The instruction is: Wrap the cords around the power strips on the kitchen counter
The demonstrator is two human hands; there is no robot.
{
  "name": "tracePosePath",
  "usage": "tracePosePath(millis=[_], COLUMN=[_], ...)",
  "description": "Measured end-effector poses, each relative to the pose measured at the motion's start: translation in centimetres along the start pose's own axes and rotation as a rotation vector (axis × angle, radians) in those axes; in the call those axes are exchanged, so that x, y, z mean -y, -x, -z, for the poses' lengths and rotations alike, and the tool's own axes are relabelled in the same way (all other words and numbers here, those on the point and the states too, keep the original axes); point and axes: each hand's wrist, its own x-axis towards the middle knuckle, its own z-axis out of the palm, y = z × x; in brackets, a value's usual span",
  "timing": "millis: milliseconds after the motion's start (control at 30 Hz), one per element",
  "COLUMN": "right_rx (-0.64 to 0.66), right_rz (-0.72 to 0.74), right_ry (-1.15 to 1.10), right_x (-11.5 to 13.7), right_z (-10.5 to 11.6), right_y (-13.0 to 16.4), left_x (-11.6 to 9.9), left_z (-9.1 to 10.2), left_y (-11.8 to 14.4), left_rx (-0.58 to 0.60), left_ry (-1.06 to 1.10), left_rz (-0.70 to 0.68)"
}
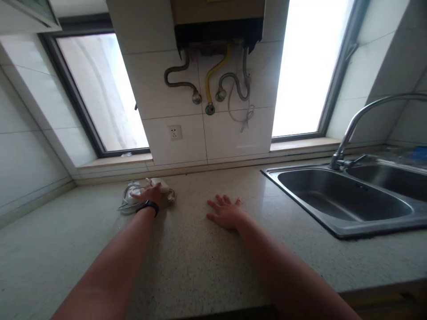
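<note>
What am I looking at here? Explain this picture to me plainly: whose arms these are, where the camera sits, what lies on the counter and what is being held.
There is no machine here. The one picture comes from a camera worn on a person's head, looking forward and down, so the two bare arms are that person's own. The left hand, with a dark band at the wrist, rests on a small white adapter with coiled cable lying on the speckled countertop near the wall. Whether the fingers grip it or only touch it cannot be told. The right hand lies flat and spread on the bare counter, holding nothing. To the right is a steel double sink with a curved tap. On the tiled wall are a socket and hoses under a water heater.
</note>
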Motion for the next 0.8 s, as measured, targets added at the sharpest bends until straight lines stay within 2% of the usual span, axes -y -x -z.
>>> tracePosePath(millis=[133,233,400,533,600,667,733,800], right_rx=[-0.015,-0.016,-0.024,-0.121,-0.214,-0.288,-0.292,-0.223], right_rz=[0.005,0.004,0.0,-0.039,-0.074,-0.048,0.077,0.26], right_ry=[0.01,0.006,-0.029,-0.164,-0.285,-0.501,-0.816,-1.092], right_x=[0.0,0.0,0.0,-0.4,-0.4,-0.1,0.8,2.1], right_z=[0.0,-0.1,-0.1,0.4,0.7,0.8,0.7,0.3], right_y=[-0.1,-0.1,-0.2,-0.6,-1.0,-1.4,-1.6,-1.6], left_x=[-1.7,-3.8,-8.0,-11.6,-13.0,-13.8,-14.1,-14.0], left_z=[0.9,1.1,1.1,2.1,2.9,3.8,4.5,5.0], left_y=[1.4,2.6,5.6,8.7,10.2,11.6,12.9,14.0], left_rx=[-0.001,0.01,0.015,-0.094,-0.145,-0.18,-0.193,-0.196], left_ry=[-0.259,-0.343,-0.354,-0.217,-0.129,-0.014,0.133,0.273], left_rz=[-0.139,-0.26,-0.421,-0.606,-0.624,-0.635,-0.636,-0.606])
